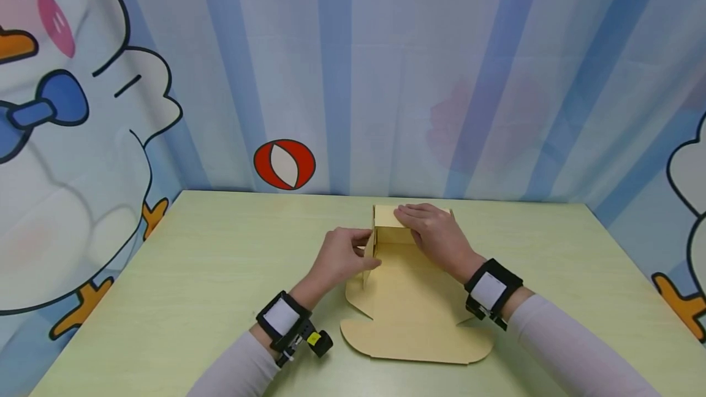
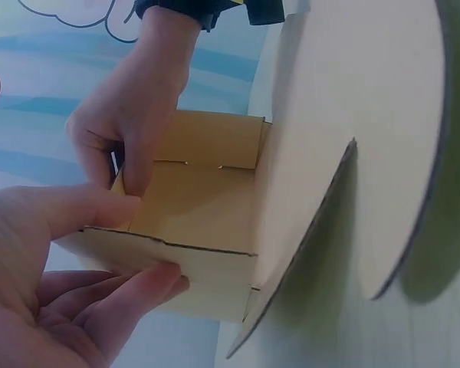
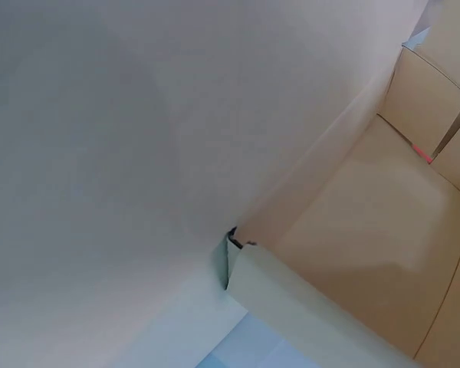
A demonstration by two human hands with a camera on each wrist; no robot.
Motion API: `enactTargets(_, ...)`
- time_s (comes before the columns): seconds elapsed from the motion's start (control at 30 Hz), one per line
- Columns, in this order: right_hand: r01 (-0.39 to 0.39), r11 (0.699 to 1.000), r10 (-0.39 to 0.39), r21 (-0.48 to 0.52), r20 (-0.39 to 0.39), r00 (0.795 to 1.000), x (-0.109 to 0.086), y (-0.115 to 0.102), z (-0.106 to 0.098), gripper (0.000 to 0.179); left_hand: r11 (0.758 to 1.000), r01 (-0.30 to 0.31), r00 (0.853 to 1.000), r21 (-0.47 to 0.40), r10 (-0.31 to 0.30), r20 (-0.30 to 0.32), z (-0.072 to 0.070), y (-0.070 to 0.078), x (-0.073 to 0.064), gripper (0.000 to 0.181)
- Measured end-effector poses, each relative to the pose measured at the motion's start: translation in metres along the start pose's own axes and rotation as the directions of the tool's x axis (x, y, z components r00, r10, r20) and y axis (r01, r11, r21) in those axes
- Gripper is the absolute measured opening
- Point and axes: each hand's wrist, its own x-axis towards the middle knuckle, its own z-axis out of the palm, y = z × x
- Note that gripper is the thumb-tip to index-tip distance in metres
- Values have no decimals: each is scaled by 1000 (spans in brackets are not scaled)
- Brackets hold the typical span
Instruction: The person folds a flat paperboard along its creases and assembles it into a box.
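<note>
A tan cardboard box (image 1: 416, 290), partly folded, lies on the table with its rounded flap toward me. At its far left corner my left hand (image 1: 343, 255) pinches the upright side wall (image 2: 176, 268), thumb inside and fingers outside. My right hand (image 1: 436, 234) grips the folded-over far panel (image 1: 386, 216); its fingers lie across the top, and the thumb reaches underneath. Slots and creases show inside the box in the left wrist view. Seen from the right wrist, a cardboard panel (image 3: 307, 307) and the inner floor (image 3: 368, 215) fill much of the picture; most of that hand is hidden.
The pale green table (image 1: 220, 287) extends on both sides of the box. Behind it hangs a striped blue curtain (image 1: 375, 78) with cartoon prints. Each wrist carries a strapped camera (image 1: 318, 343).
</note>
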Motion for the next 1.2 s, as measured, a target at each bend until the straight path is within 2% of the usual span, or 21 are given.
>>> enactTargets(0.1,-1,1000,1,-2,2,1000,0,0,-1,44,1000,1,1000,-21,-1,21,0,0,-1,63)
enactTargets(0.27,0,1000,0,-4,5,1000,0,0,-3,44,999,23,995,-35,-19,99,-5,0,-2,79)
enactTargets(0.4,3,1000,-3,1,3,1000,0,0,-4,43,999,15,990,-42,-9,141,-9,-1,-2,82)
enactTargets(0.53,9,1000,-9,5,-1,1000,0,1,-4,43,998,-7,991,-67,15,130,-10,-3,0,76)
enactTargets(0.67,8,1000,-8,6,0,1000,-1,1,-4,43,997,-17,997,-72,22,73,-8,-7,5,66)
enactTargets(0.8,3,1000,-3,-1,9,1000,-1,1,-4,43,1000,-21,1000,-23,22,23,-6,-9,12,62)
enactTargets(0.93,5,1000,-5,-10,11,1000,-1,1,-4,44,997,-29,1000,71,30,-1,-3,-8,19,69)
enactTargets(1.07,7,1000,-7,-16,13,1000,0,0,-4,44,981,-57,998,184,61,-12,0,-6,25,73)
enactTargets(1.2,8,1000,-7,-16,33,999,0,-1,-6,45,956,-81,996,281,90,-20,3,-4,30,57)
